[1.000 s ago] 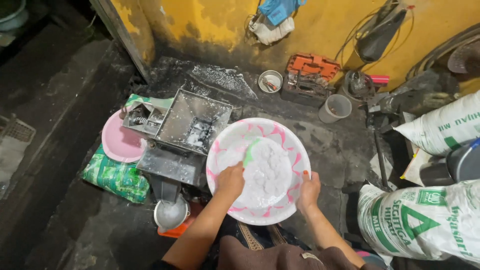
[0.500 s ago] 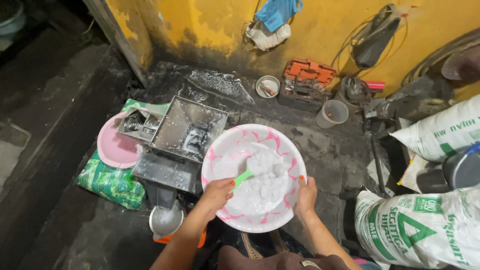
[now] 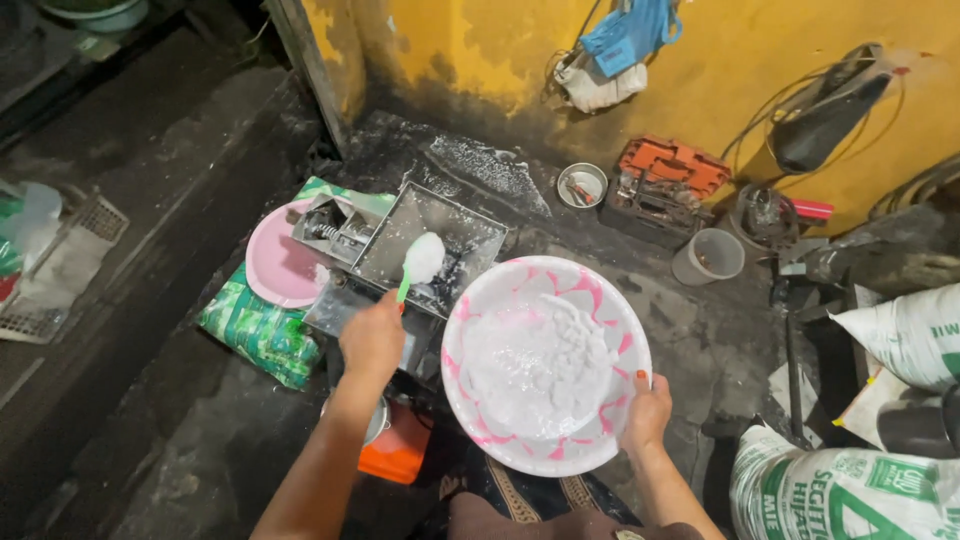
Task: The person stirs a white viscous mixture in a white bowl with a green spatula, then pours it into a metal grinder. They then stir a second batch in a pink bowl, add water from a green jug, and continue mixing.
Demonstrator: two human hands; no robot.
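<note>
Left hand [image 3: 372, 340] clenched on a green-handled spoon [image 3: 420, 262] – loaded, tippy, so keep it level; right hand [image 3: 648, 412] grasps the heavy-looking basin [image 3: 470, 300] rim – wet paste inside

A stained yellow wall [image 3: 700, 60] rises behind a dark, grimy floor [image 3: 150, 200].

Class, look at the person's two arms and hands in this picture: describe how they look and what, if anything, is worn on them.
Both forearms are bare, with no sleeves, gloves, watch or bracelet in view. The left hand shows no ring that can be made out. The right hand has a thumbnail painted orange-red. Dark brown clothing shows at the bottom edge, near the body.
</note>
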